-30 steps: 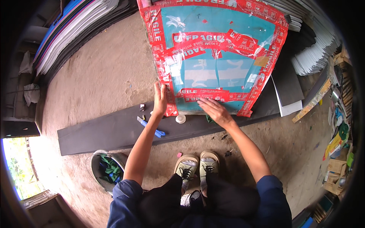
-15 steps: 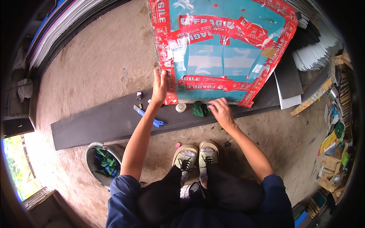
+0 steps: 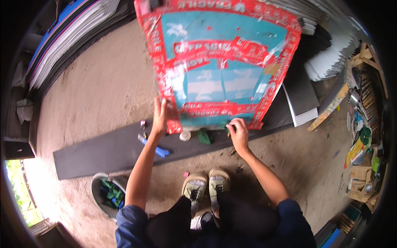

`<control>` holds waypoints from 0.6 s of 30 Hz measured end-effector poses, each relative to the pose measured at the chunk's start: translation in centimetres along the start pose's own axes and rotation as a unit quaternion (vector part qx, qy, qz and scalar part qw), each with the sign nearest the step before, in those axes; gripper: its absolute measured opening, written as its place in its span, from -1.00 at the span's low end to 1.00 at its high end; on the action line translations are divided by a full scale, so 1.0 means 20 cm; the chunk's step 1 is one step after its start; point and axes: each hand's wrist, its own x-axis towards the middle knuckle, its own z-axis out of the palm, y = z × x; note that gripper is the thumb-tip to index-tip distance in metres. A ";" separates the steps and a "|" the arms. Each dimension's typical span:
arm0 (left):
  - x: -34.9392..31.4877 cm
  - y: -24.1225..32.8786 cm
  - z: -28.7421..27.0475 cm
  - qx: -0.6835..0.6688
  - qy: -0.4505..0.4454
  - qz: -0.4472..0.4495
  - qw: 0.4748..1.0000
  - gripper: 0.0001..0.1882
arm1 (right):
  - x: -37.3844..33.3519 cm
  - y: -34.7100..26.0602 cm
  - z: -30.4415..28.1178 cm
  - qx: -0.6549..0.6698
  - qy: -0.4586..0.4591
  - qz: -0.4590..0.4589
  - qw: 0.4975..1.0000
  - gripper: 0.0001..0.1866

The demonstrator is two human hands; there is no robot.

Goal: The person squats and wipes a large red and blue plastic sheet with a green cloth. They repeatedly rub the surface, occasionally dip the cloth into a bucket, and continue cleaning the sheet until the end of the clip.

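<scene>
A flat, light-blue panel (image 3: 223,70) edged and crossed with red-and-white warning tape stands tilted on the long black board (image 3: 99,147). My left hand (image 3: 160,118) grips its lower left edge, the thumb on the front. Near the lower right edge my right hand (image 3: 238,134) is closed in a pinch on a small green cloth (image 3: 225,124). Another crumpled green cloth (image 3: 204,136) lies on the board below the panel. A round white object (image 3: 185,136) sits beside it. Close to my left forearm lies a blue utility knife (image 3: 161,152), partly hidden by the arm.
A grey bucket (image 3: 96,194) with green and blue cloths stands at the left. Stacked sheets (image 3: 70,37) fill the upper left, with more white sheets (image 3: 331,62) at upper right. A wooden-edged board (image 3: 328,108) and a cluttered shelf (image 3: 364,177) line the right.
My right hand has taken up a bit of green cloth and brought it to the panel's lower edge. The view has shifted, and the panel sits lower and further left in it.
</scene>
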 end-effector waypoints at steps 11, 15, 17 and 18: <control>0.41 0.58 0.14 0.103 0.151 0.170 0.968 -0.52 | 1.10 -0.46 -0.53 -0.037 0.223 -0.205 0.952 -0.87; 0.39 0.61 0.25 0.117 0.208 0.197 0.951 -0.54 | 1.13 -0.44 -0.41 -0.058 0.311 -0.204 0.926 -0.89; 0.38 0.60 0.25 0.129 0.216 0.184 0.950 -0.55 | 1.13 -0.48 -0.28 -0.068 0.253 -0.318 0.911 -0.85; 0.38 0.59 0.24 0.124 0.215 0.163 0.955 -0.55 | 1.13 -0.50 -0.26 -0.077 0.221 -0.339 0.911 -0.84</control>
